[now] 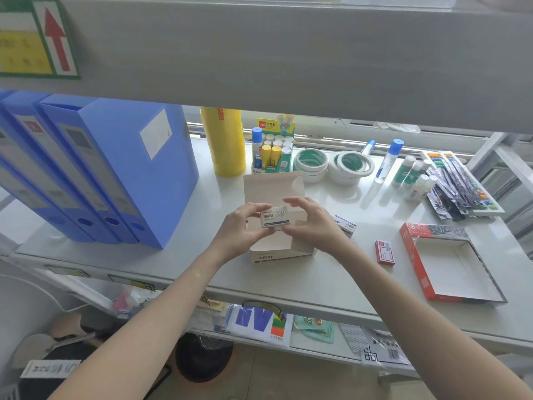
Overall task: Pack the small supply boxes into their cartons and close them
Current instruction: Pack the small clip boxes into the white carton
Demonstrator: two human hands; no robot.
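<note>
Left fingers (253, 210) and right fingers (291, 202) were both clamped on one small box (275, 217), each pinching a short end, thumbs on the near side. Neither hand was free. The box sat level, label up, just above the mouth of the white carton (281, 249), not yet inside it.

Handling, as a guess: thin printed card, light, stiff enough on the edges but easy to dent on the broad face. Glossy, so likely a bit slippery. End grip looked right; it leaves the long sides clear to slide down between the carton walls.

Left hand (239, 226) came in from the near left, wrist slightly bent back, palm facing right. Right hand (313, 223) mirrored it from the near right, index finger raised over the box top. Both forearms ran up from the near edge and converged at the carton.

The carton stood mid tabletop (331, 272), lid flap (272, 187) upright on the far side. How full it was: hidden by the hands.

Still loose: a blue-white box (346, 223) touching the carton's right side, partly hidden behind the right hand, and a red box (384, 252) further right, near the open, empty red carton (450, 264).
</note>
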